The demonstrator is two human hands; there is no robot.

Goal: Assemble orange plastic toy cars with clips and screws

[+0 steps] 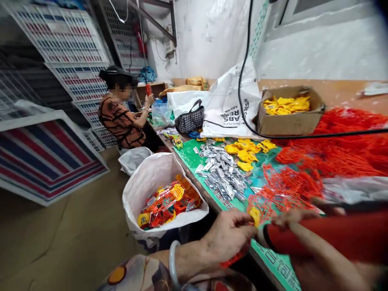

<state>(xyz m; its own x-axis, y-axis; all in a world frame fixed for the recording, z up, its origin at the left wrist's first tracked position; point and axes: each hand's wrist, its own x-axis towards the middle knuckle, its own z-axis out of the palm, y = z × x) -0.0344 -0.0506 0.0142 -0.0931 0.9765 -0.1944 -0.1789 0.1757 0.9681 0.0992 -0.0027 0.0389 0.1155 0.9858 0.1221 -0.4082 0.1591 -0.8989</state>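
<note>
My left hand [228, 236] is closed at the table's near edge, pinching a small yellow plastic part [255, 214] with a red plastic frame piece [235, 258] under the fingers. My right hand [289, 220] sits just right of it, fingers curled around the red handle of a tool [327, 238] that runs off to the right. Loose red plastic frames [285, 190] lie on the green mat [189, 155] right behind both hands.
Silver packets [222, 171] and yellow parts [245, 149] cover the mat. A cardboard box [291, 121] of yellow parts and a red heap [348, 141] sit behind. A white sack [151, 182] of assembled toys stands left of the table. Another person [121, 117] sits farther along. A black cable [245, 72] hangs down.
</note>
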